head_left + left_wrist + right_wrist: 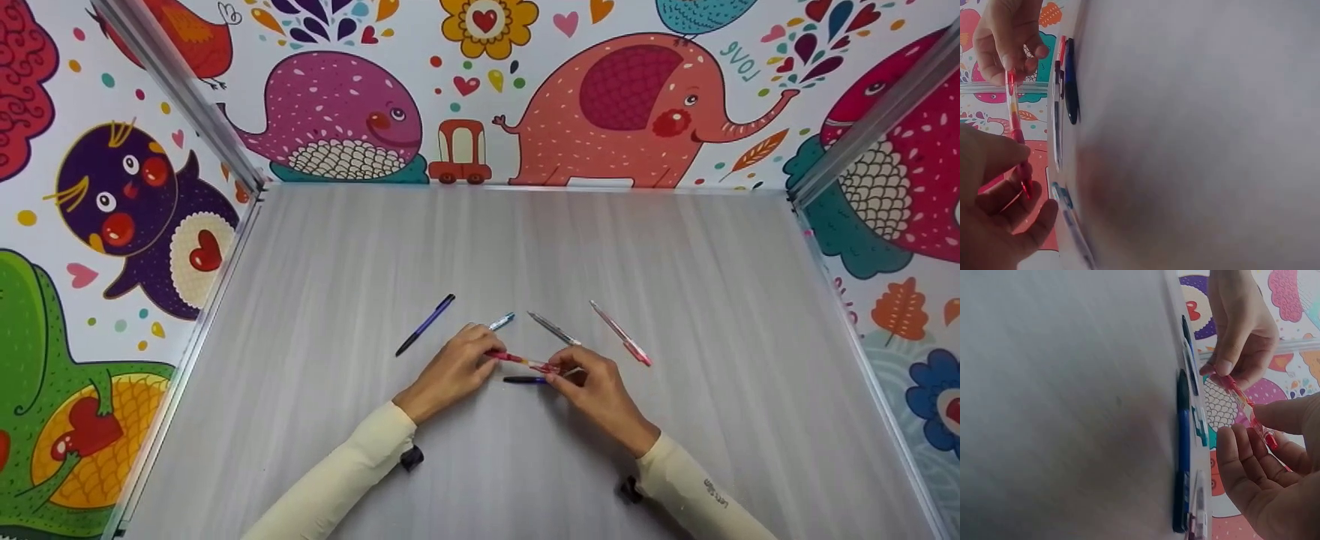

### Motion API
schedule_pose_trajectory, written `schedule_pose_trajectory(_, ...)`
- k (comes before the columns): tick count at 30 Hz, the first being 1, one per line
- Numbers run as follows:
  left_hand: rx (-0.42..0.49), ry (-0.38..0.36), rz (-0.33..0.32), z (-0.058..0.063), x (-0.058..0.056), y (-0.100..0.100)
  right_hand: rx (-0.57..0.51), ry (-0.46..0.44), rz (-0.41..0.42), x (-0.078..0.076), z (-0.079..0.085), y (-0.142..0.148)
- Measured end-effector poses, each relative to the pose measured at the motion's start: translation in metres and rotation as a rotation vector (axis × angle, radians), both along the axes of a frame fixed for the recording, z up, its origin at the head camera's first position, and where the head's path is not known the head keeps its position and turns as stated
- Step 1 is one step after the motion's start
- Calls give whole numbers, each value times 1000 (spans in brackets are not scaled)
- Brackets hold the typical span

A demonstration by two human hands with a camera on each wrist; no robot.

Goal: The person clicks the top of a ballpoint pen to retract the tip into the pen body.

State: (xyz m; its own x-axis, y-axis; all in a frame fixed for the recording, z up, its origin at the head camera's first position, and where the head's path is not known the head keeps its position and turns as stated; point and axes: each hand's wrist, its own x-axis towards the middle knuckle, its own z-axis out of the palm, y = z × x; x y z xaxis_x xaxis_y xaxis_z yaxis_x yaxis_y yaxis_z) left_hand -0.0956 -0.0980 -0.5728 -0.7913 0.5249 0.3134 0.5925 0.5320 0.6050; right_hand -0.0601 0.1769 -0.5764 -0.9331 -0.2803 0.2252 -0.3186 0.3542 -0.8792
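Note:
A red pen with a clear barrel section (516, 360) is held between both hands, raised over the table in the wrist views. My left hand (456, 369) pinches its red grip near the tip (1023, 174). My right hand (600, 386) pinches the other end, by the clip (1268, 437). Below the right hand's fingers lies a blue pen with a black end (523, 380), partly covered by that hand. Just beyond the left hand, a white-and-blue pen (502, 321) rests on the table, partly hidden. A grey pen (552, 328) lies beyond the right fingertips.
On the grey table (337, 255), a blue-and-black pen (425, 325) lies to the left and a clear pen with red ends (621, 334) to the right. Walls with cartoon animals and metal-coloured posts (877, 112) enclose the back and sides.

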Motion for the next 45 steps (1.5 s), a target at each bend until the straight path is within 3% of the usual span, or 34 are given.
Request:
schedule_pose_trajectory(7, -10, 60, -27, -3, 3, -16, 35, 72, 40, 7, -8, -12)
schedule_pose_trajectory(17, -47, 110, -12, -6, 11, -35, 109, 210, 78, 12, -16, -29)
schedule_pose_trajectory(32, -9, 172, 33, -20, 23, -57, 192, 257, 100, 10, -22, -50)
schedule_pose_trajectory(45, -43, 222, 36, -29, 24, -67, 213, 332, 118, 2, -36, -61)
